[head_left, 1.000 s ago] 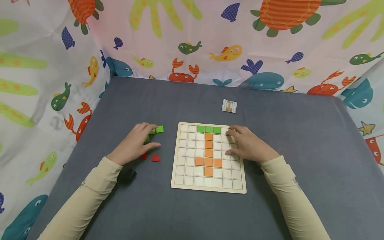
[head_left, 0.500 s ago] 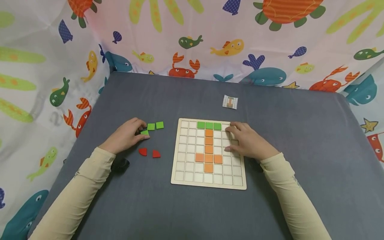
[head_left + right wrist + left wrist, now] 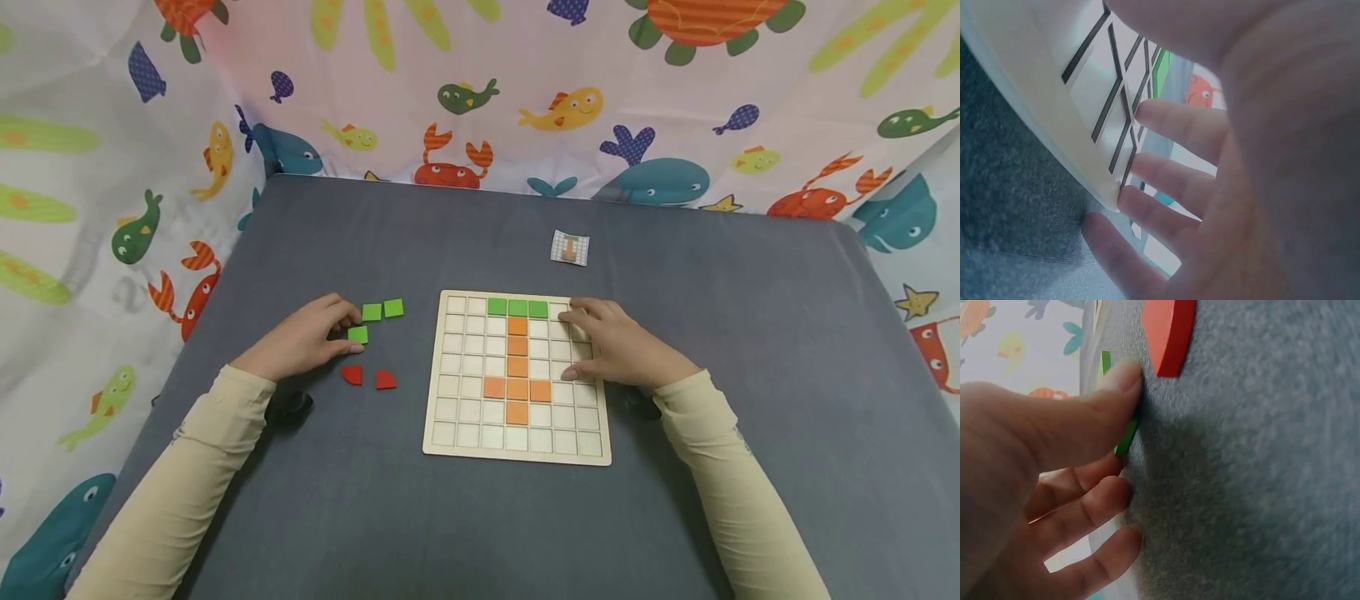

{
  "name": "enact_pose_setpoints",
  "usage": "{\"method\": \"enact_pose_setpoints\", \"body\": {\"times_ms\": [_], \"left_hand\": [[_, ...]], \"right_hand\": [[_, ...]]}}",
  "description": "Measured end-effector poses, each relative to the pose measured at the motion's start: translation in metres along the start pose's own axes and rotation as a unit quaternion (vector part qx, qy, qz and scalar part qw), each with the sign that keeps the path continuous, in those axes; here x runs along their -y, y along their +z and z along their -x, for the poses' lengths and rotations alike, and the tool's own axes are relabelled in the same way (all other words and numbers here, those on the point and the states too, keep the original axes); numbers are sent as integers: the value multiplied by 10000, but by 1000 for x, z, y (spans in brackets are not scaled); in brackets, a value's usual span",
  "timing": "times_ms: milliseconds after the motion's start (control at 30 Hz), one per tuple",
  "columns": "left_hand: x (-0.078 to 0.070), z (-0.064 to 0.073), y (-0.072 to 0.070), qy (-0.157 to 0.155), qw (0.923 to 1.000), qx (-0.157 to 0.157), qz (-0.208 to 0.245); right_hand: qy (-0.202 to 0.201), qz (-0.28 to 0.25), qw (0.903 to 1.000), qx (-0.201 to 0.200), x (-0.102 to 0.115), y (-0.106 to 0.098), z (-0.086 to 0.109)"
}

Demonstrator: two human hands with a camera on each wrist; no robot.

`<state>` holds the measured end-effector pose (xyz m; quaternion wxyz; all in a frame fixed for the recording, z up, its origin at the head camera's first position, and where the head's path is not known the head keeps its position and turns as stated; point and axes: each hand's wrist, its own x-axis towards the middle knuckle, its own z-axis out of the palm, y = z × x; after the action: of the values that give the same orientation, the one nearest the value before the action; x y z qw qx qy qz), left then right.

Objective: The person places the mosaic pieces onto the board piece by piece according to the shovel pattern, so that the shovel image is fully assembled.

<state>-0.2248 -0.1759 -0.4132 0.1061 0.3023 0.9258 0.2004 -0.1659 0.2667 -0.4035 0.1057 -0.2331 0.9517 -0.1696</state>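
My left hand [image 3: 306,335] rests on the grey cloth with its thumb and fingers loosely bent beside a green square tile [image 3: 357,335]. In the left wrist view the thumb covers part of a green tile [image 3: 1125,439], so contact is unclear. Two more green tiles [image 3: 382,310] lie just beyond, and two red rounded-corner tiles [image 3: 368,377] lie nearer me. My right hand [image 3: 626,346] rests, fingers spread, over the right side of a wooden grid board [image 3: 431,417]. On the board sit a row of green tiles [image 3: 517,307] and several orange tiles [image 3: 517,388].
A small printed card [image 3: 570,248] with a grid picture lies behind the board. Grey cloth [image 3: 480,533] covers the table. Curtains [image 3: 510,50] with sea animals hang behind and at the sides.
My left hand has drawn back left from over the green and red tiles, uncovering them, and then stays by the nearest green tile. The right hand keeps its place on the board.
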Motion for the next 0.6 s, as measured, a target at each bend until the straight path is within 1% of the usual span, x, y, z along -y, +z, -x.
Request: {"method": "enact_pose_setpoints", "body": {"times_ms": [100, 233, 400, 500, 600], "left_hand": [[-1, 1, 0, -32, 10000, -17, -21], [-2, 1, 2, -70, 10000, -43, 0], [-6, 2, 3, -186, 9997, -66, 139], [-14, 1, 2, -180, 9997, -99, 158], [-28, 0, 1, -55, 9998, -119, 154]], "right_hand": [[-21, -99, 9999, 17, -1, 0, 0], [38, -80, 10000, 29, -2, 0, 0], [90, -105, 9999, 42, -2, -1, 0], [63, -122, 9999, 37, -2, 0, 0], [21, -127, 9999, 19, -1, -1, 1]]}}
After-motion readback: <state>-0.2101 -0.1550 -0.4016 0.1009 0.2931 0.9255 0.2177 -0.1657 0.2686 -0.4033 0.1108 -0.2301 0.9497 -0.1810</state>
